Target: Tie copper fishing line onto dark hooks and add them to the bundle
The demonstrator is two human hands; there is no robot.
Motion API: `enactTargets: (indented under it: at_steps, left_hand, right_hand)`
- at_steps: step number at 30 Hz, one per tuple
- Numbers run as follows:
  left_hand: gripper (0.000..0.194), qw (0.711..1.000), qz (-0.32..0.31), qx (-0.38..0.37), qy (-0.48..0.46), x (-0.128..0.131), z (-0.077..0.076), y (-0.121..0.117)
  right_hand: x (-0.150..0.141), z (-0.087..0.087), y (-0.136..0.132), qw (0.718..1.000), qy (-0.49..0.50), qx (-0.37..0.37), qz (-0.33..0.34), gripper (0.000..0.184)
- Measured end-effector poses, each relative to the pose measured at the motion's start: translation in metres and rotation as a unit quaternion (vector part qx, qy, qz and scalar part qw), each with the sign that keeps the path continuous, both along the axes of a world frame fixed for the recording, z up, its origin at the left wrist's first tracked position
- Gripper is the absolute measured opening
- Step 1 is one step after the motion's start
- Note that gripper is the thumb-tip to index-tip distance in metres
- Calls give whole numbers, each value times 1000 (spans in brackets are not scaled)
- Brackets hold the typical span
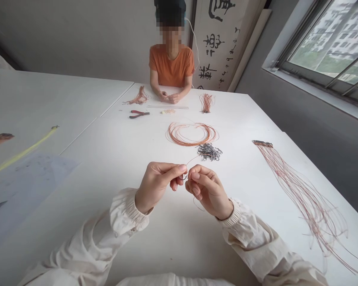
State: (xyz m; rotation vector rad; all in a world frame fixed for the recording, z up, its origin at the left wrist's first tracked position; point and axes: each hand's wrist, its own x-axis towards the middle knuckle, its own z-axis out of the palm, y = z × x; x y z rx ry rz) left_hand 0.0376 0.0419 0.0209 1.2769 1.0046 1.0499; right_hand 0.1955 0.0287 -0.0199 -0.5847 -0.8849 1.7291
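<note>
My left hand pinches a dark fishing hook between thumb and fingers; its curve shows just past my fingertips. Close beside it, my right hand is closed in a pinch on a thin orange fishing line. One part of that line arcs up above my fingers, and a loose end hangs below my right hand. How the line meets the hook is too small to make out. Just beyond my hands lie a pile of dark hooks and a coil of orange line.
A bundle of hooked lines stretches along the right side. Across the white table sits a person in an orange shirt, near red-handled pliers, a clear ruler and more line bundles. A yellow strap lies left.
</note>
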Motion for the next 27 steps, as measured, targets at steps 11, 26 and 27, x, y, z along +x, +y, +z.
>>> enactTargets:
  at_steps: [11, 26, 27]
  left_hand:
    - [26, 996, 67, 11, -52, -17, 9, 10]
    - [24, 995, 88, 20, -49, -19, 11, 8]
    - [24, 994, 92, 28, -53, -19, 12, 7]
  right_hand:
    - [32, -11, 3, 963, -97, 152, 199, 17]
    - [42, -12, -4, 963, -93, 192, 167, 43]
    - [41, -13, -2, 958, -98, 193, 186, 37]
